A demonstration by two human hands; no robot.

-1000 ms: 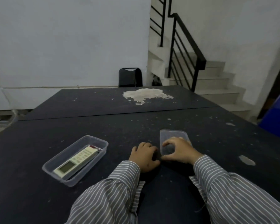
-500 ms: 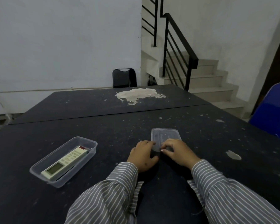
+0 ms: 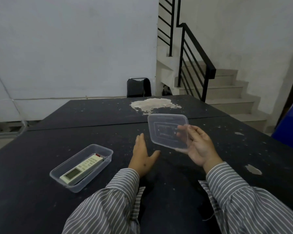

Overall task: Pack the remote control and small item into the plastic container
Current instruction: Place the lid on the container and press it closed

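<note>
Dim, soft light; wide-angle edge distortion

small item (image 3: 103, 157): mostly hidden by remote control (image 3: 82, 168) | lid (image 3: 167, 130) lettering: unreadable

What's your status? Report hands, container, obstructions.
Right hand holds clear lid off the table, left hand open, empty. Remote control and small item in plastic container, uncovered. Nothing between lid and container.
</note>
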